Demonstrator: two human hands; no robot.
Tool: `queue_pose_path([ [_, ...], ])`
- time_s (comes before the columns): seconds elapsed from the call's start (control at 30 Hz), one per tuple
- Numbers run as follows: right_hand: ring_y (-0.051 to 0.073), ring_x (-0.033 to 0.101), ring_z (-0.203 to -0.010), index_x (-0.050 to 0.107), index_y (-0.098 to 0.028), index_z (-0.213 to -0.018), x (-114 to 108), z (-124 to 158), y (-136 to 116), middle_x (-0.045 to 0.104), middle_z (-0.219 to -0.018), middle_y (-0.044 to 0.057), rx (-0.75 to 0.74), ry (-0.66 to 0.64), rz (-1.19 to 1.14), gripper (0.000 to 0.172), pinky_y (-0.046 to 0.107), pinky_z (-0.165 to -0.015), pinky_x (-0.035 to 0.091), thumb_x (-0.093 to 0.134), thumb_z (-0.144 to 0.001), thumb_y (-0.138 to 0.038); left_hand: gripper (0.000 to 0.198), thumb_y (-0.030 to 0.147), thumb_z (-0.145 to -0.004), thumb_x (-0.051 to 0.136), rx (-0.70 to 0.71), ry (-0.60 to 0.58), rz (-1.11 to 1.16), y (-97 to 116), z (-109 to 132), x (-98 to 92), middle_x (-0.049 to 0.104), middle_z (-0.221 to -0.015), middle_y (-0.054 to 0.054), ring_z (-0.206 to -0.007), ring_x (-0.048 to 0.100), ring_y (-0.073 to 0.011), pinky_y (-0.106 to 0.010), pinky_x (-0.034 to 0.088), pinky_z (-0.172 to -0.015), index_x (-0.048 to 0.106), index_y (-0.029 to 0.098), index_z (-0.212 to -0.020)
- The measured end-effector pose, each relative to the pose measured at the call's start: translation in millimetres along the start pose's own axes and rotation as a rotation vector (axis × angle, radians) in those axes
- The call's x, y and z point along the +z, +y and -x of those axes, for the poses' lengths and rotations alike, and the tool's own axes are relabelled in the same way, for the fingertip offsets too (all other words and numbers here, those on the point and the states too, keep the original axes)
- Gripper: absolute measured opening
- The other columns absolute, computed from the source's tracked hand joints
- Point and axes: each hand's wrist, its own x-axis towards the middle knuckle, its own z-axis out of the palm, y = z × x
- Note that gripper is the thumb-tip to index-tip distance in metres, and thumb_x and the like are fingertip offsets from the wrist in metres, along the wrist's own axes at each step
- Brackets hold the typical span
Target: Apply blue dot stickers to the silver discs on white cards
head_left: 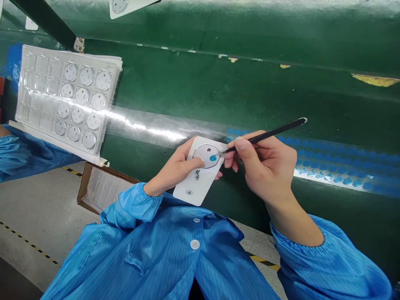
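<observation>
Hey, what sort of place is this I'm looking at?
Most likely a small-parts assembly workshop. A clear tray on the green bench is part-filled with round white pieces, rows of blue dots lie on the bench, and the right hand holds tweezers.

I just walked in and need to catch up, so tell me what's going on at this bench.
A person in a blue smock holds a white card in the left hand. The right hand holds black tweezers, their tip at a blue dot on the card's round disc. Rows of blue pieces lie to the right on the green table; a clear tray holding similar discs sits to the left.
</observation>
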Motion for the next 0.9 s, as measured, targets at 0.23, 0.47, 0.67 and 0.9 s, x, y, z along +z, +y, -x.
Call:
queue_pose_path([
  [0.23, 0.012, 0.063, -0.053, 0.073, -0.020, -0.092, -0.8, -0.9, 0.1, 0.068, -0.067, 0.000, -0.019, -0.015, -0.020, 0.026, 0.021, -0.042, 0.050, 0.074, -0.102, -0.044, 0.036, 0.018, -0.085, 0.067, 0.009, -0.010, -0.005, 0.6, -0.9, 0.2, 0.076, -0.097, -0.004, -0.079, 0.080, -0.0242, -0.038, 0.067, -0.074, 0.052, 0.019, -0.118],
  [0.47, 0.013, 0.064, -0.054, 0.074, -0.022, -0.092, -1.3, -0.8, 1.1, 0.069, -0.069, 0.001, -0.021, -0.022, -0.013, 0.024, 0.023, -0.041, 0.051, 0.074, -0.102, -0.044, 0.034, 0.017, -0.085, 0.066, 0.008, -0.012, -0.004, 0.3, -1.7, -0.6, 0.076, -0.096, -0.004, -0.078, 0.080, -0.0238, -0.037, 0.067, -0.073, 0.052, 0.019, -0.117],
  [0.67, 0.012, 0.064, -0.054, 0.074, -0.021, -0.091, -0.6, -0.3, 0.4, 0.069, -0.069, 0.001, -0.018, -0.010, 0.008, 0.026, 0.022, -0.043, 0.052, 0.074, -0.102, -0.044, 0.035, 0.018, -0.085, 0.065, 0.007, -0.008, -0.020, 2.0, -1.2, -0.4, 0.076, -0.096, -0.004, -0.080, 0.080, -0.0241, -0.037, 0.066, -0.074, 0.052, 0.019, -0.118],
  [0.9, 0.012, 0.064, -0.055, 0.073, -0.022, -0.091, -1.8, -0.4, 0.6, 0.069, -0.069, 0.000, -0.034, -0.014, 0.053, 0.026, 0.022, -0.044, 0.052, 0.072, -0.103, -0.045, 0.035, 0.020, -0.088, 0.069, 0.008, 0.007, -0.052, 2.2, 0.6, 1.7, 0.076, -0.098, -0.004, -0.080, 0.080, -0.0235, -0.037, 0.067, -0.075, 0.052, 0.019, -0.119],
])
